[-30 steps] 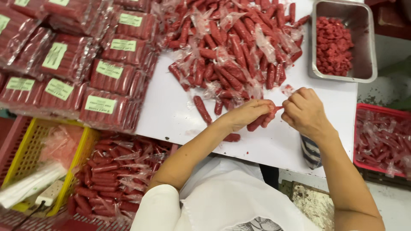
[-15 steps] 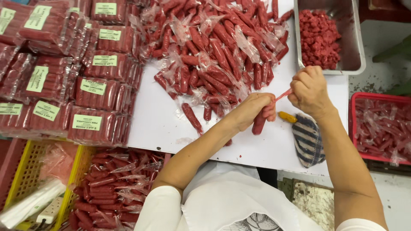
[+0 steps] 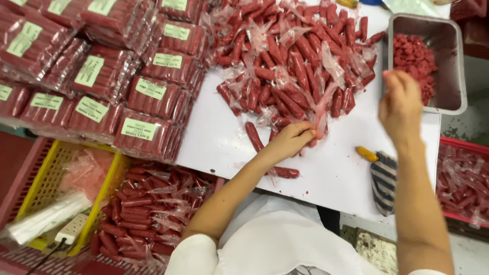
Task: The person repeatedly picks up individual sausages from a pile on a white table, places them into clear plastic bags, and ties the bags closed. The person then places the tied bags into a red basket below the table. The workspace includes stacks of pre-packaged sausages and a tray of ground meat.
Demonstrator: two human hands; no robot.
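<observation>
Two bare hands are seen over the white tabletop (image 3: 224, 142). The left hand (image 3: 291, 140), at frame centre, is clenched on a thin clear plastic casing strip (image 3: 322, 109) and apparently a red sausage beneath. The right hand (image 3: 402, 104) is raised with loosely released fingers beside the grey metal tray (image 3: 452, 76) of red pieces. The slippery casing could tear, or loose sausages (image 3: 295, 61) could be knocked off. Stacked red sausage packs bearing pale green rectangular labels (image 3: 138, 130) are piled upper left.

Glossy clear plastic on red sausages (image 3: 295, 66), dull metal tray (image 3: 455, 66), matt white table (image 3: 219, 137)
</observation>
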